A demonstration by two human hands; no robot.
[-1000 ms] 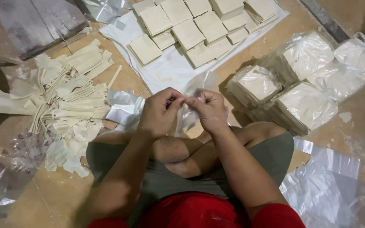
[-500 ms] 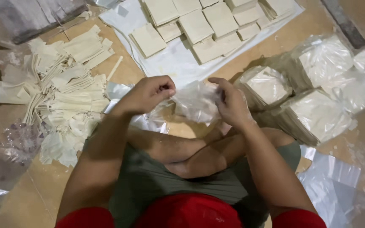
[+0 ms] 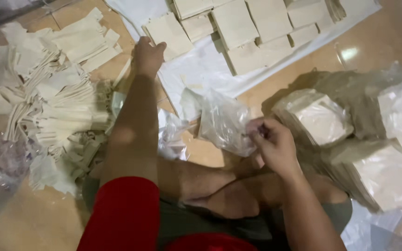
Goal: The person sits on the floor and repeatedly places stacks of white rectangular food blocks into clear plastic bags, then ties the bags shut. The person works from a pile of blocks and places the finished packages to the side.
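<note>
The right hand (image 3: 275, 148) was clenched on the edge of a clear plastic bag (image 3: 224, 123), thumb and fingers pinching the film, wrist bent inward above the crossed legs. The bag hung crumpled just left of that grip, its mouth not visibly open. In my judgement the pinch should keep one layer only, so the mouth can part cleanly. The left hand (image 3: 147, 56) was extended well beyond the bag, arm nearly straight, fingers resting released on the near corner of a beige folded cloth piece (image 3: 168, 32) lying on the white sheet (image 3: 201, 69). Beyond the bag to the right lay bagged stacks (image 3: 322, 121) on the floor.
</note>
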